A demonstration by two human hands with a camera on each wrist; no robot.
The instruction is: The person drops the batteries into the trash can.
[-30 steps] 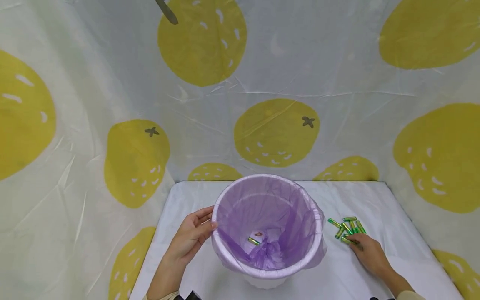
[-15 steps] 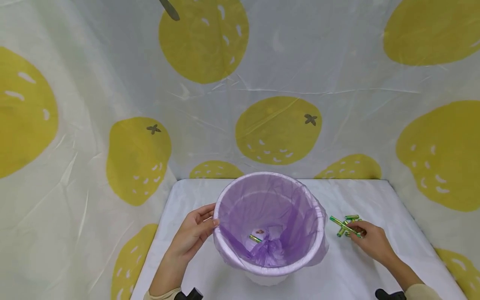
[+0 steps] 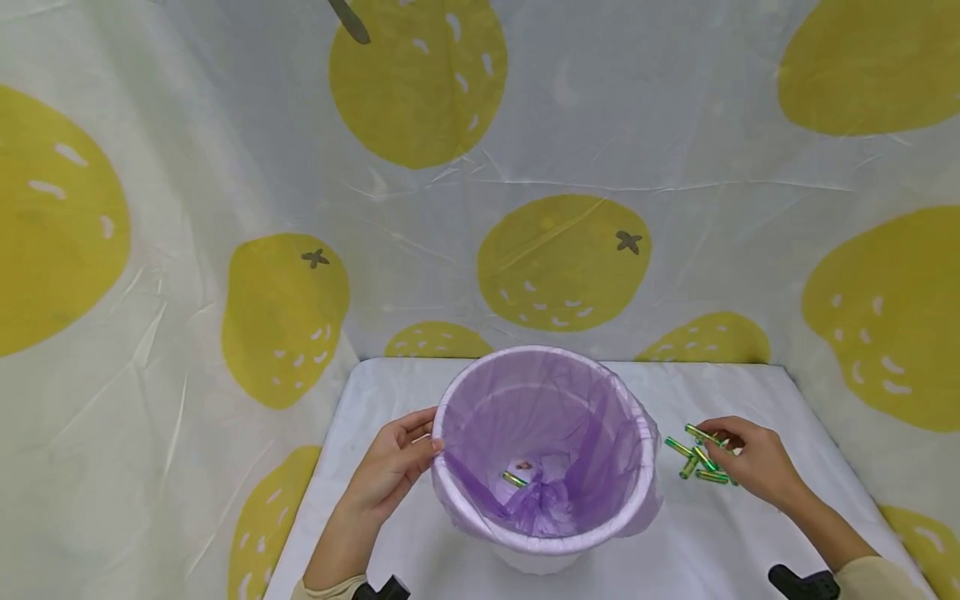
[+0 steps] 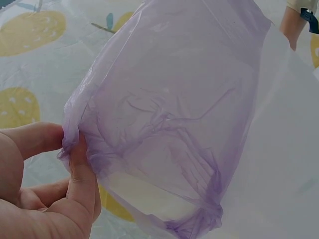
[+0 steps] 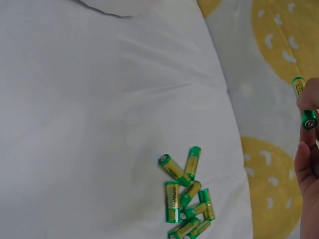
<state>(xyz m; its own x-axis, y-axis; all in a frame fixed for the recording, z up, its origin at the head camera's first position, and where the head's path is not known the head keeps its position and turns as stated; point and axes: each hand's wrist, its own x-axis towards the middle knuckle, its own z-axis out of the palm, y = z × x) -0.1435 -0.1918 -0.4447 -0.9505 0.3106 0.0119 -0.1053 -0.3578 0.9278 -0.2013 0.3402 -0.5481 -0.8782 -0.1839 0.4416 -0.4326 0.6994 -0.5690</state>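
Green-and-gold metallic, a small cylindrical battery point(image 3: 700, 433) is pinched between the thumb and fingers of the right hand point(image 3: 761, 462), right of centre in the lower half of the head view; in the right wrist view it shows at the right edge. Just below it in the head view, a loose cluster of matching green-and-gold batteries point(image 5: 173, 201) lies on the white cloth-covered table point(image 3: 690, 542), some touching or overlapping; the right wrist view shows them low, near the middle.

Beside the cluster, at lower centre of the head view, stands a round white bin point(image 3: 536, 561) lined with a translucent purple plastic bag point(image 3: 517, 408), its edge folded over the rim. Inside, near the bottom, lie another green-and-gold battery point(image 3: 514, 479) and a tiny reddish-brown object point(image 3: 523, 466), too small to identify. The left hand point(image 3: 393, 467) grips the bin's left rim, thumb and fingers pinching the folded plastic.

Behind, a pale sheet printed with large yellow fruit point(image 3: 564, 262) fills the upper frame. Beige sleeves point(image 3: 881, 579) show at the lower edge.
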